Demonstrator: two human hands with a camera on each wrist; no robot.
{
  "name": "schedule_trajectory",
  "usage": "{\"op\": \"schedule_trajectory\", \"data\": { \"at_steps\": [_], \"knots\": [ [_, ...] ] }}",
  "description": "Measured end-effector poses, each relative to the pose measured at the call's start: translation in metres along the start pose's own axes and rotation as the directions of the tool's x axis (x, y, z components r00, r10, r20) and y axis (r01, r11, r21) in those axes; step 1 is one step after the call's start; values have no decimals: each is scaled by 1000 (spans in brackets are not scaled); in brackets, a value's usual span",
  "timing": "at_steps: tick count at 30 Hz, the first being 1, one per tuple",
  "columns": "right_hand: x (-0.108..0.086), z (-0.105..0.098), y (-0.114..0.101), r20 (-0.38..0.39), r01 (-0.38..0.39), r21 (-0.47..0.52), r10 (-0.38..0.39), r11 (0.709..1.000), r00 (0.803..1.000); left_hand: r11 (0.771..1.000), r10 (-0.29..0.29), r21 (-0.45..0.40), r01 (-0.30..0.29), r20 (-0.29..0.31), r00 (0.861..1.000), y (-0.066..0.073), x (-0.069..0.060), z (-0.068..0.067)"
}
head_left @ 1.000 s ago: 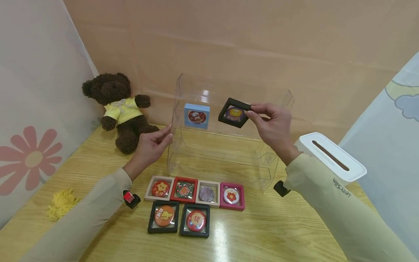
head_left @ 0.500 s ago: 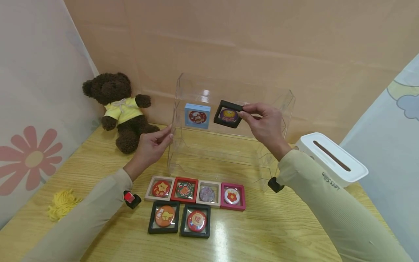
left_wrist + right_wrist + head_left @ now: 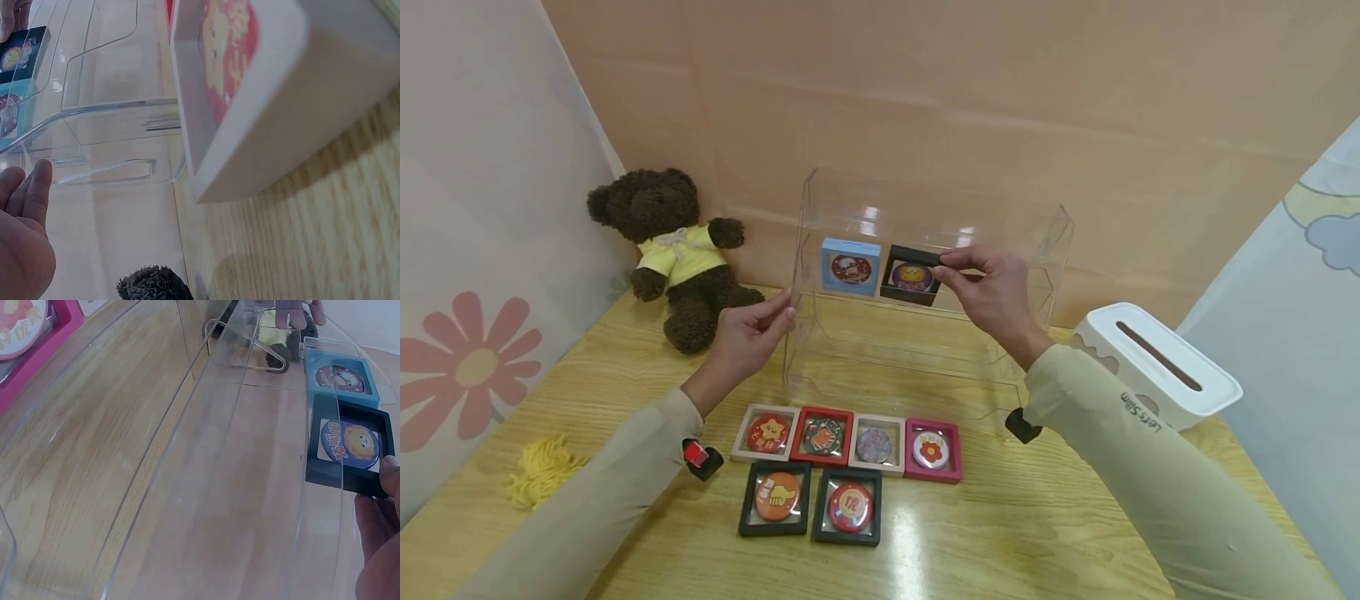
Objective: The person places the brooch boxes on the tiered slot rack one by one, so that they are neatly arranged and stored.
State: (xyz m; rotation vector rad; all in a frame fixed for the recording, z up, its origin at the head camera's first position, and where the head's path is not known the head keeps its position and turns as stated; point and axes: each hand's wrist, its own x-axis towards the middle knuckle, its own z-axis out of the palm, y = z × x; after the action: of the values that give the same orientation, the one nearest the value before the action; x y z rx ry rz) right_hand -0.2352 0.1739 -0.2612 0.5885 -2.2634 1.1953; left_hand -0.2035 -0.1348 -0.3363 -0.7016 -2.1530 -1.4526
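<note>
Head view, from where I'm standing: person's R hand (image 3: 988,292) pinches the RH edge of a black-framed badge (image 3: 912,277), purple w/ a yellow face, thumb in front & fingers behind. It's upright on the upper tier of a clear stand (image 3: 868,218), just beside a blue-framed badge (image 3: 851,267), which is on its L. R wrist view has the grip too: thumb on the frame edge, clear lip crossing in front. L hand (image 3: 741,342) grips the stand's LH side panel btwn thumb & fingers. Table (image 3: 1015,517) in front: row of four framed badges (image 3: 823,435), edge to edge (pale, red, pale, pink), then two black-framed ones (image 3: 775,497) nearer the person, slightly apart. Brown teddy (image 3: 681,254) in yellow top sits L of the stand, yellow yarn (image 3: 544,471) near L sleeve, white slotted box (image 3: 1150,379) at R.
</note>
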Motion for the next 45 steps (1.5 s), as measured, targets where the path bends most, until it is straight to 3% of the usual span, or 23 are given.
{"op": "schedule_trajectory", "data": {
  "at_steps": [3, 5, 12, 17, 28, 33, 43, 45],
  "knots": [
    [-1, 1, -1, 9, 4, -23, -3, 1000, 1000, 1000, -3, 8, 3, 7, 1000, 13, 0, -1],
    [0, 1, -2, 17, 0, -18, 0, 1000, 1000, 1000, 8, 18, -8, 0, 1000, 12, 0, -1],
    [1, 4, -2, 29, 5, -3, -5, 1000, 1000, 999, 25, 26, -25, -24, 999, -21, 0, 2],
    [0, 6, -1, 34, 21, -2, -21, 1000, 999, 999, 36, 0, -36, -23, 999, -25, -1, 2],
    [-1, 9, -1, 37, 60, 44, -61, 997, 997, 997, 70, 40, -68, -45, 997, -27, 0, 5],
    [-2, 11, 0, 63, 77, 68, -82, 995, 995, 998, 45, 41, -43, -41, 998, -27, -2, 3],
    [-5, 5, 0, 69, 16, 73, -21, 997, 997, 999, 46, 9, -46, -38, 998, -25, -2, 4],
    [-6, 2, 0, 62, 11, 65, -15, 998, 998, 999, 49, 26, -47, -41, 998, -14, -1, 4]
  ]
}}
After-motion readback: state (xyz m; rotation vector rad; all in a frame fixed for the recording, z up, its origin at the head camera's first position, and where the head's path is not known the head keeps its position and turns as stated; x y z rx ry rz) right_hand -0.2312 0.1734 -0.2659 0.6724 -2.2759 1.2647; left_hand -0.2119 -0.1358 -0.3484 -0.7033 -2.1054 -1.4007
